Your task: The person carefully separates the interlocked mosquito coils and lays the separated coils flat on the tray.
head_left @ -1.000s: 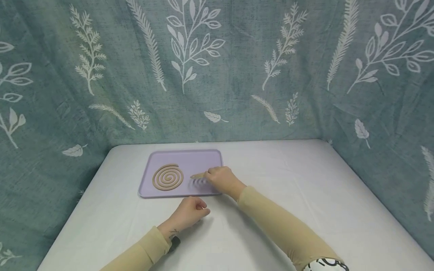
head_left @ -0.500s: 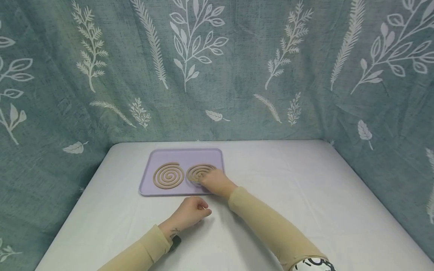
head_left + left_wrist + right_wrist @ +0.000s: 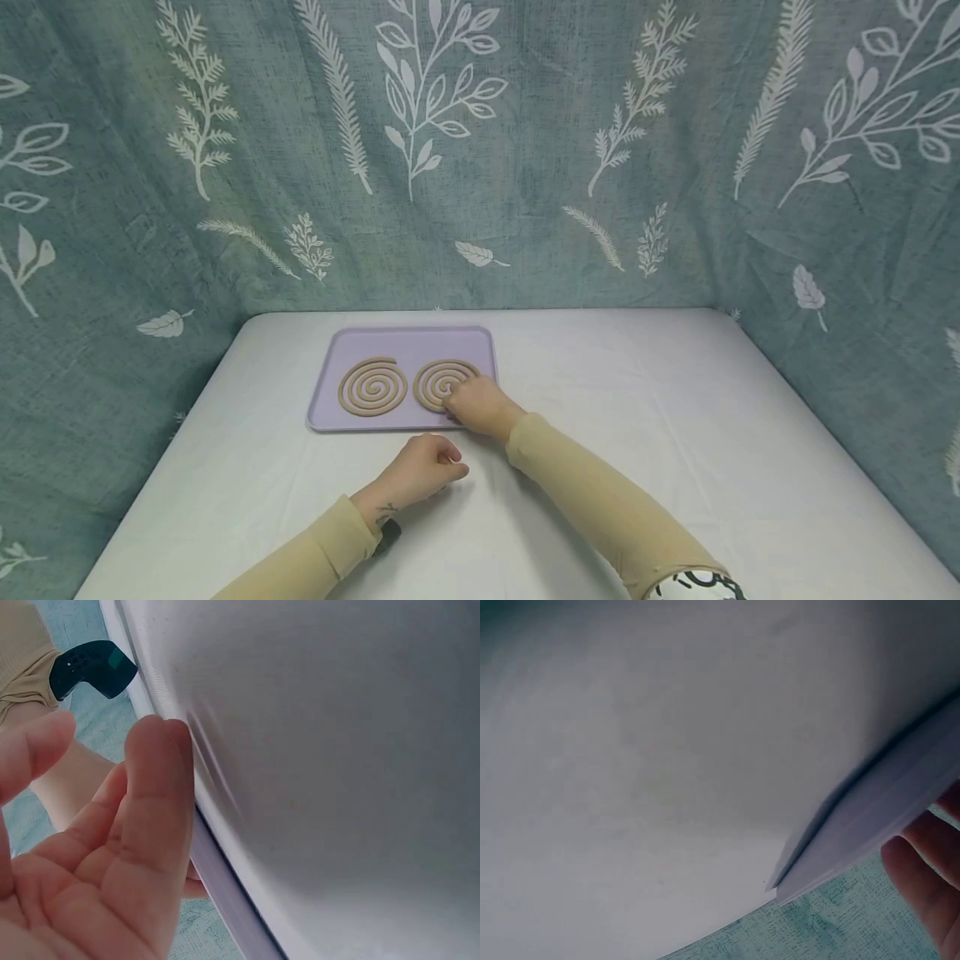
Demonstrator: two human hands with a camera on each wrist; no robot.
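Note:
Two tan spiral mosquito coils lie side by side on a lilac tray (image 3: 408,341) in the head view. The left coil (image 3: 373,389) is fully visible, its outer end at the top. My right hand (image 3: 483,406) pinches the right coil (image 3: 435,387) at its lower right side and covers that part. In the right wrist view, the fingers (image 3: 922,885) come in over the tray's edge and the coils are out of sight. My left hand (image 3: 412,473) rests on the table in front of the tray, fingers loosely bent, thumb and fingertips apart, holding nothing.
A white cloth covers the table (image 3: 615,367). Behind it and at both sides hangs a green leaf-patterned curtain (image 3: 525,167). A dark device (image 3: 387,537) sits at my left wrist.
My right hand has brought the right coil from a tilted, edge-on position down flat onto the tray beside the other coil. The left hand has stayed where it was.

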